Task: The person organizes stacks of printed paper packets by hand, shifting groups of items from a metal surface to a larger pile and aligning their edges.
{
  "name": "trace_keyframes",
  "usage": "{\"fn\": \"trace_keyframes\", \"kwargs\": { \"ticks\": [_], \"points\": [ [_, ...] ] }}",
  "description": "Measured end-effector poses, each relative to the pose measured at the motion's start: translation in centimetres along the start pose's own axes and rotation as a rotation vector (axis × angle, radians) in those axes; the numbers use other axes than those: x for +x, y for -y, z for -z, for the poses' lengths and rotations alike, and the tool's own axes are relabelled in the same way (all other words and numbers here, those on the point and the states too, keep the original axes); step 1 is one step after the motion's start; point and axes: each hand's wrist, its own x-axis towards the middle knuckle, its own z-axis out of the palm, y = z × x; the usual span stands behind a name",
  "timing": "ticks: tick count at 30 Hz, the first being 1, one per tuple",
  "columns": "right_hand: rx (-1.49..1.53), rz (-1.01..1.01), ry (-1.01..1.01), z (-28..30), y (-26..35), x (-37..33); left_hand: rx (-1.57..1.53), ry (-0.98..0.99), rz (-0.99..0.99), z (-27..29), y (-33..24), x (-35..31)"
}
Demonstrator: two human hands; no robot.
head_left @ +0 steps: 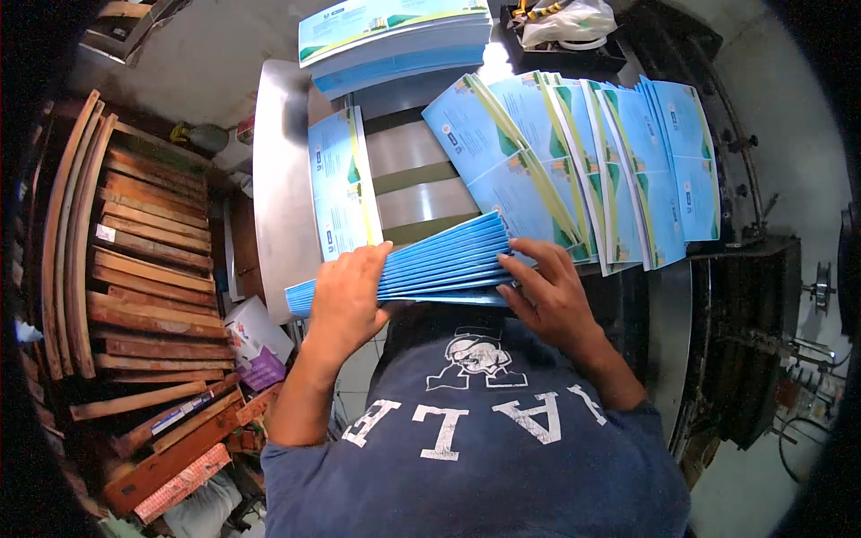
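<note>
Several blue booklets (439, 260) form a fanned stack held on edge at the near side of the metal table. My left hand (352, 291) wraps round the stack toward its left end, fingers closed over the top. At the right end my right hand (549, 291) touches the splayed edges with thumb and fingertips. Just beyond my left hand lies a flat blue, white and green printed sheet (338, 184). Right of the stack, overlapping bundles of the same printed sheets (574, 166) spread across the table.
A tall pile of printed sheets (395, 45) stands at the table's (280, 134) far end. Behind it on the right sits a black tray (574, 49) with a plastic bag. A rack of wooden slats (152, 242) stands left; dark machinery (744, 332) stands right.
</note>
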Motion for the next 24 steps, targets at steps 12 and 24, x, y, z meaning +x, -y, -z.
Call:
{"fn": "trace_keyframes", "kwargs": {
  "ticks": [12,24],
  "points": [
    [-0.153,0.085,0.023,0.8,1.3,-0.1,0.061,-0.032,0.008,-0.8,0.1,-0.5],
    [-0.132,0.1,0.306,2.5,2.1,2.9,0.059,-0.029,0.019,-0.6,-0.2,-0.7]
  ]
}}
